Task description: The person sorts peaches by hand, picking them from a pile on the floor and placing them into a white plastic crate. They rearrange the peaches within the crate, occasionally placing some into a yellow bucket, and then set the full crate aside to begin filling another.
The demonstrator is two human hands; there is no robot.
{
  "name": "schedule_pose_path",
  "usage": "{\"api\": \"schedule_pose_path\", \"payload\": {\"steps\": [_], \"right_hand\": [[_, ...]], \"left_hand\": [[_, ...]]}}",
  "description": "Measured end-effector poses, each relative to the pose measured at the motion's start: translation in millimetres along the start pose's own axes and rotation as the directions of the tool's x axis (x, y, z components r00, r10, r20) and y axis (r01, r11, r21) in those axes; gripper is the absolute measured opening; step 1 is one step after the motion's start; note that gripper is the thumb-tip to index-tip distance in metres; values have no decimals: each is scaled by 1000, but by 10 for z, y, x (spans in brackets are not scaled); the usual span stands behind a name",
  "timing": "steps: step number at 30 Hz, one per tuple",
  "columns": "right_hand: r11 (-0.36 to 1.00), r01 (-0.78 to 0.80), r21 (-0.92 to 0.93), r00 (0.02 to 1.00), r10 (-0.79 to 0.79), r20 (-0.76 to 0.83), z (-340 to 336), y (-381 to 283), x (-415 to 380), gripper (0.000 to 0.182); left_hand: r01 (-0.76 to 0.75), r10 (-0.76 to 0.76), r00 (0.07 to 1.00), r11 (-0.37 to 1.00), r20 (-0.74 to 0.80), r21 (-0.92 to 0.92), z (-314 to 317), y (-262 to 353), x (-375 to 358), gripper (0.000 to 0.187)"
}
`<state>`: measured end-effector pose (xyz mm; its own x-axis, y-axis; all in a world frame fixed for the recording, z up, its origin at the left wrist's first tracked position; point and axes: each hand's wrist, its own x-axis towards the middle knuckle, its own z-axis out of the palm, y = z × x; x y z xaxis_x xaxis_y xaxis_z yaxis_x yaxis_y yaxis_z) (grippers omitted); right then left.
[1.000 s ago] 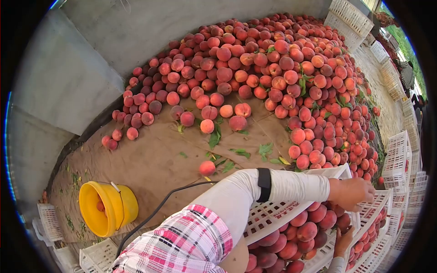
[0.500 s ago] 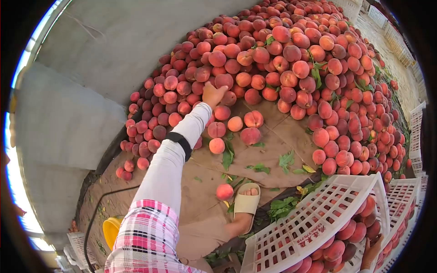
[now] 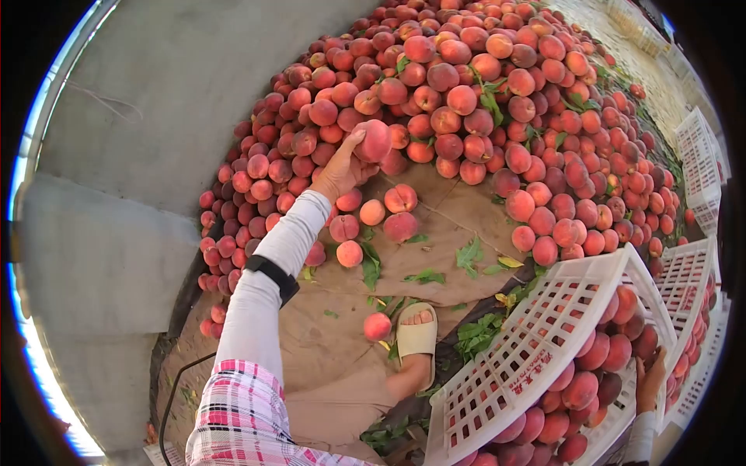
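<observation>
My left hand [image 3: 342,169] is closed on a peach [image 3: 374,142], held up in front of the big peach pile [image 3: 466,70]. At the lower right my right hand [image 3: 651,382] grips the right side of a white plastic crate [image 3: 509,346], its fingers partly hidden beside the fruit. The crate stands tilted, and many red peaches [image 3: 579,391] fill it. Several loose peaches [image 3: 400,227] lie on the brown ground cloth [image 3: 326,365] below my left hand. One more peach [image 3: 378,326] sits by my sandalled foot [image 3: 417,342].
A grey wall [image 3: 116,256] runs along the left. More white crates [image 3: 699,167] stand at the right, one with peaches next to the tilted crate. Green leaves [image 3: 469,256] are scattered on the cloth. A dark hose [image 3: 175,388] curves at lower left.
My left hand has picked up a peach from the pile's edge and lifted it. My right hand shows higher along the crate's side. The view has shifted a little.
</observation>
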<state>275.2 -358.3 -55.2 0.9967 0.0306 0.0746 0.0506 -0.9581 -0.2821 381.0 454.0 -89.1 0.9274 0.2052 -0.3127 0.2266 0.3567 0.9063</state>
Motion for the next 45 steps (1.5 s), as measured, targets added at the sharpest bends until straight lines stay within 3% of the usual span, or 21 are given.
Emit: {"api": "schedule_pose_path", "payload": {"steps": [1, 4, 7, 10, 13, 15, 19, 22, 25, 27, 28, 30, 31, 32, 33, 34, 38, 40, 41, 43, 45], "right_hand": [[1000, 10, 2, 1000, -10, -10, 23, 18, 4, 56], [999, 7, -45, 1000, -8, -14, 91, 36, 34, 59], [993, 28, -119, 1000, -27, 5, 52, -137, 64, 61], [965, 116, -237, 992, -125, -22, -86, -455, 90, 53], [994, 31, -100, 997, -24, 73, -219, -519, 104, 52], [995, 73, -63, 996, -69, 59, -269, -526, 100, 48], [997, 14, 78, 986, -27, 167, -300, -410, 207, 39], [976, 85, 201, 979, -118, 163, -247, -269, 288, 21], [968, 42, 247, 962, -106, 254, -327, -288, 371, 19], [948, -95, 305, 942, -13, 335, -385, -350, 384, 17], [942, -54, 332, 977, -19, 212, -343, -360, 378, 23], [940, 63, 334, 998, -61, -18, -251, -378, 332, 29], [938, 61, 341, 998, -58, -19, -248, -341, 350, 29], [948, 20, 317, 991, -61, 120, -260, -293, 390, 21], [958, -14, 287, 965, -63, 256, -257, -263, 410, 18], [956, -13, 294, 965, -65, 255, -238, -259, 390, 18], [958, 40, 284, 981, -92, 173, -241, -267, 342, 19], [961, 49, 271, 976, -103, 190, -254, -274, 344, 19], [963, 55, 265, 976, -109, 190, -262, -283, 335, 20], [966, 67, 250, 974, -118, 195, -228, -237, 337, 20], [956, 89, 279, 978, -138, 160, -206, -236, 342, 22]], "left_hand": [[110, -87, 983, 984, 162, -138, 154, 90, -123, 60], [245, -148, 893, 952, 425, -183, 722, 273, -404, 59], [234, -133, 826, 965, 548, -118, 1462, 414, -739, 62], [136, -164, 755, 986, 635, 93, 2226, 501, -1052, 70], [0, -226, 659, 954, 718, 300, 3222, 525, -1539, 80], [-10, -318, 571, 919, 757, 393, 3747, 375, -1692, 82], [-321, -428, 406, 761, 807, 565, 4548, -230, -1931, 76], [-449, -523, 405, 601, 750, 661, 5052, -619, -2124, 76], [-639, -479, 400, 465, 781, 613, 5369, -1073, -2191, 74], [-860, -197, 412, 239, 890, 451, 5497, -1342, -2227, 74], [-912, -61, 353, 199, 934, 358, 5519, -1476, -2212, 73], [-932, -62, 322, 157, 945, 328, 5499, -1631, -2188, 73], [-948, -52, 292, 114, 955, 296, 5499, -1664, -2183, 73], [-949, -59, 291, 111, 955, 296, 5475, -1683, -2174, 73], [-909, -39, 352, 223, 935, 352, 5437, -1670, -2164, 72], [-854, -24, 416, 332, 909, 400, 5402, -1652, -2147, 70], [-839, -67, 375, 400, 924, 369, 5342, -1624, -1986, 58], [-500, -222, 520, 704, 825, 505, 5417, -1567, -1869, 43], [-502, -213, 524, 705, 825, 501, 5454, -1541, -1817, 43], [-864, -19, 291, 425, 957, 271, 5530, -1488, -1752, 35], [-885, 80, 256, 420, 963, 200, 5550, -1607, -1712, 35]]}}
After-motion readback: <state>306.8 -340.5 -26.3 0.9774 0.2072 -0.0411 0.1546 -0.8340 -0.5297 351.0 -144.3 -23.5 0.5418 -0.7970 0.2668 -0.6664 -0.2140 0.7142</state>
